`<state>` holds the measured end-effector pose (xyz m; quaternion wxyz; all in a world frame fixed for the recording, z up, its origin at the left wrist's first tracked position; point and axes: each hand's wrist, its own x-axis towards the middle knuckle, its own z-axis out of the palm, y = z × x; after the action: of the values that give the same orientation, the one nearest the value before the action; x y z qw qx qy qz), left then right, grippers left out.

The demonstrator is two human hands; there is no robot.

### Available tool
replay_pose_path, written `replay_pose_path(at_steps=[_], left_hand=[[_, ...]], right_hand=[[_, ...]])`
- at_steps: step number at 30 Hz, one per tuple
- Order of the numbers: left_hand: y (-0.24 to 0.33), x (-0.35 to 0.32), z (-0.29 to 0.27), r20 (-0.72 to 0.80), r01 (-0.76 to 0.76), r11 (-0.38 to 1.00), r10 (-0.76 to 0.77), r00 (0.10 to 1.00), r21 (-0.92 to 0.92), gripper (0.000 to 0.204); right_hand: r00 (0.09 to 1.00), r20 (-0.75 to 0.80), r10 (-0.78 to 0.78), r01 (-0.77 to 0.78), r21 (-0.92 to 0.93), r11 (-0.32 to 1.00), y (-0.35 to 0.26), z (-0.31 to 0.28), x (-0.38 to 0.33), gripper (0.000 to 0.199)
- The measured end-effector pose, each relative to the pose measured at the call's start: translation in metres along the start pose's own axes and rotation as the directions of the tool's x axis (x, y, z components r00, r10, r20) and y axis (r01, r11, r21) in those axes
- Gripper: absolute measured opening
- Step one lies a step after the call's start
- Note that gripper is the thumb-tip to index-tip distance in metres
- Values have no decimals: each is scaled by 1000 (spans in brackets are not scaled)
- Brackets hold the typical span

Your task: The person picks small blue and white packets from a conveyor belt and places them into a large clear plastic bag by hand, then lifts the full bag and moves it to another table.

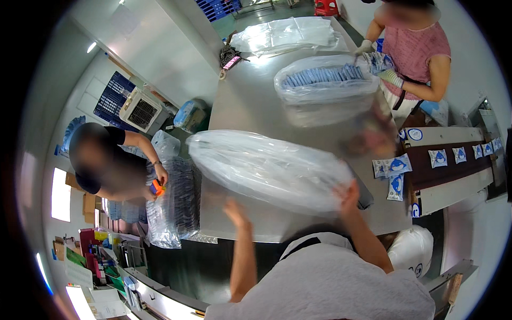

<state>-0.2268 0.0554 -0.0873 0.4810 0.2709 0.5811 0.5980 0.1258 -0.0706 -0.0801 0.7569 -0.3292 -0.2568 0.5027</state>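
Note:
A large clear plastic bag [266, 165] stretches across the near part of the metal table, puffed out and slanting down toward the right. My right hand [348, 197] is at its right end, fingers closed on the film, slightly blurred. Just below the bag's lower edge, my left hand [236, 212] is apart from it with nothing in it; its fingers look extended, though motion smears them. To the right of the bag, several small white-and-blue packets [393, 169] lie at the end of a conveyor.
A dark conveyor belt [448, 158] carries spaced packets at the right. Across the metal table [240, 101], a gloved co-worker [416, 53] holds packets beside a filled bag [325, 90]. At left, another person [114, 160] holds an orange tool over packed bags [170, 202]. Flat plastic sheets [290, 34] lie far back.

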Motion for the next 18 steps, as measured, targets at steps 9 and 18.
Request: replay_pose_path(at_steps=[9, 18], left_hand=[[-129, -106, 47, 237, 803, 595, -783, 575, 17, 56], [-137, -124, -5, -143, 443, 821, -421, 896, 359, 30]], right_hand=[[529, 13, 849, -801, 338, 494, 82, 13, -38, 53], [976, -95, 195, -89, -995, -38, 151, 8, -7, 91]])
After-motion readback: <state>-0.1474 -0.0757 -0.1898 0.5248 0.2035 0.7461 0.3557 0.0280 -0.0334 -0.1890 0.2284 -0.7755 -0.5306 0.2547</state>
